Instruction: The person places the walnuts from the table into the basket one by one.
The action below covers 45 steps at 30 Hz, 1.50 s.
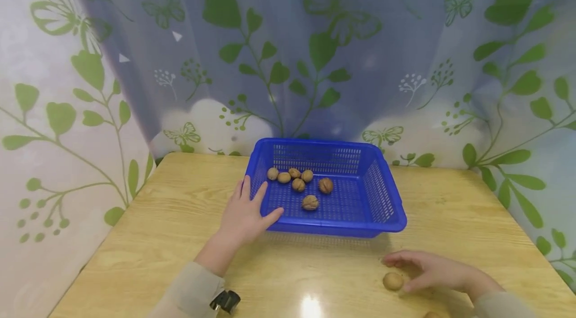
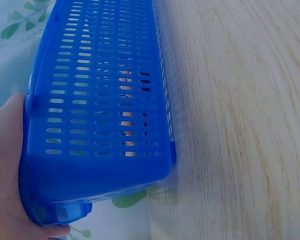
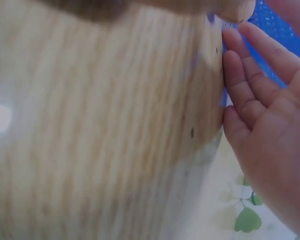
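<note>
A blue plastic basket [image 1: 351, 228] with slotted walls stands on the table, several walnuts [image 1: 310, 202] lying on its floor. Across the basket's near left corner rests my left hand [image 1: 245, 215], fingers spread and fairly straight over the rim. The left wrist view has that hand [image 2: 5, 165] along the rim, beside the outer wall. On the table, right of the basket and nearer to me, lies a round, light-brown walnut [image 1: 393, 281]. My right hand [image 1: 438, 272] is around it, thumb close beside it and fingers arched past its far side, with a gap between.
Another brown round thing [image 1: 433, 315] shows partly at the bottom edge, below my right hand. The wooden table [image 1: 171, 238] meets a patterned curtain [image 1: 288, 58] behind the basket and at both sides. A black band [image 1: 226, 301] sits at my left sleeve.
</note>
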Each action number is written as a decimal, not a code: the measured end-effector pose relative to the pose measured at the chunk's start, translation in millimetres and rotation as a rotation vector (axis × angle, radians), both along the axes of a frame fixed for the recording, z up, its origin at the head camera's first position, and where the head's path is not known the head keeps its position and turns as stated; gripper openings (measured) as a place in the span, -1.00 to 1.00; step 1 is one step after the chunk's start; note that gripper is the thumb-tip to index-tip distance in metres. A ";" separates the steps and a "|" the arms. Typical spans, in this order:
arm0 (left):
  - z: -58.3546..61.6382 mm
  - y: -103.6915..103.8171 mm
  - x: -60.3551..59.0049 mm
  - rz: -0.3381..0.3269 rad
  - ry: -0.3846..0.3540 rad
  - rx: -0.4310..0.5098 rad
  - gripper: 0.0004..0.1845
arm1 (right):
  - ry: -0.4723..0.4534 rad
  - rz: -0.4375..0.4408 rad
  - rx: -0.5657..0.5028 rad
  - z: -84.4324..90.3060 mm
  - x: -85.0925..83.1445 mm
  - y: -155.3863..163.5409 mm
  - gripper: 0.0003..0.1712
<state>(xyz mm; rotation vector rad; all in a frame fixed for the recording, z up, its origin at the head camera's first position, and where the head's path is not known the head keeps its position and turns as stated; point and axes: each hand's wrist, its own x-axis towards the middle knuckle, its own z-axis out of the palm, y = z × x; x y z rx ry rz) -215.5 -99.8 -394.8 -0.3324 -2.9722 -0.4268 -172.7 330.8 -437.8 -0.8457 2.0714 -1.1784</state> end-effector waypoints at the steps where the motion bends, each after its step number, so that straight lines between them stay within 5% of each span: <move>1: -0.7 -0.4 0.3 0.000 0.001 0.001 -0.10 | -0.003 -0.004 0.006 -0.2 1.0 -1.2 -0.41; 23: -1.2 -1.0 0.3 0.004 -0.003 0.011 -0.08 | 0.324 0.016 0.118 5.2 4.3 -20.3 -0.39; 32: 5.1 -0.2 -0.5 -0.008 -0.011 0.015 -0.09 | 0.511 0.032 0.095 -2.5 5.1 -23.7 -0.60; 37: 6.9 0.8 -3.6 0.007 0.010 0.019 -0.09 | 0.512 -0.011 0.112 1.8 1.1 -20.5 -0.67; 45: 2.7 0.1 2.3 0.006 -0.010 0.016 -0.10 | 0.306 0.012 -0.023 2.6 4.6 -19.3 -0.70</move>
